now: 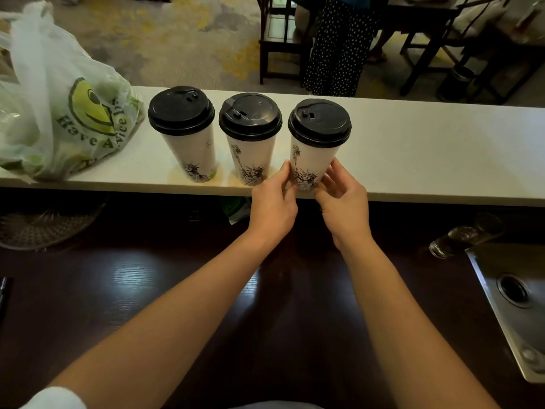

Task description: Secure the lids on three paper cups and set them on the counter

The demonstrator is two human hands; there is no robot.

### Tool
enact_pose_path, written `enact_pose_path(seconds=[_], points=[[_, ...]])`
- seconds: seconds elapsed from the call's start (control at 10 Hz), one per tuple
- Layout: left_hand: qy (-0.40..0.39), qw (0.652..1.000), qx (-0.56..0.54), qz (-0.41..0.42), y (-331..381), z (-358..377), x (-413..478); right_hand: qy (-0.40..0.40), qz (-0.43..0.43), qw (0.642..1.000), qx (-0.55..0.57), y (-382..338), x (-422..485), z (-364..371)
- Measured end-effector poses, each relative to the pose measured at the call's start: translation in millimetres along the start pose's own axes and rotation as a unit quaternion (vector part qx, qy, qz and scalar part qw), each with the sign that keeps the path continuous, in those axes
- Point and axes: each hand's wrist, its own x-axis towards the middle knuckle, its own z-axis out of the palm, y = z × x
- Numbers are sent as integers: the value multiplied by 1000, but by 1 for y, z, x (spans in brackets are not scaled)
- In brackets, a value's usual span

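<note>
Three white paper cups with black lids stand in a row on the white counter (427,160). The left cup (191,149) and the middle cup (252,154) stand free, each with its lid seated. The right cup (312,160) stands near the counter's front edge, its black lid (320,122) on top. My left hand (274,202) touches the base of the right cup from the left with its fingertips. My right hand (343,199) touches the same base from the right. Both hands cup it loosely at the bottom.
A translucent plastic bag (59,113) with a smiley print lies on the counter's left end. Below the counter is a dark wooden worktop (206,290), with a metal sink (513,305) and a glass (460,234) at right. Chairs and a person in a dotted skirt (339,45) stand beyond.
</note>
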Motion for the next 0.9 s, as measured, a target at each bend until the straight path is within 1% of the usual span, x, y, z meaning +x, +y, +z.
enact_pose_path(seconds=[0.1,0.3,0.5,0.6,0.7,0.8,0.9], points=[[-17,1000,-11,-3,-1,1,1,-8,3,1000,-1,1,2,-2],[-32,999,8,5,-4,3,4,-28,9,999,-14,3,5,-2],[-61,998,17,-2,-5,2,8,-42,27,999,14,0,3,-2],[-52,998,9,-15,-10,1,9,-32,39,999,20,0,1,-3],[-63,997,2,-49,-14,-3,7,-14,60,998,23,-2,-1,-4],[-68,997,4,-41,-15,-11,-4,-2,64,998,14,-1,-8,-8],[-80,995,-22,-53,-15,-22,-25,29,37,996,-81,2,-21,-10]])
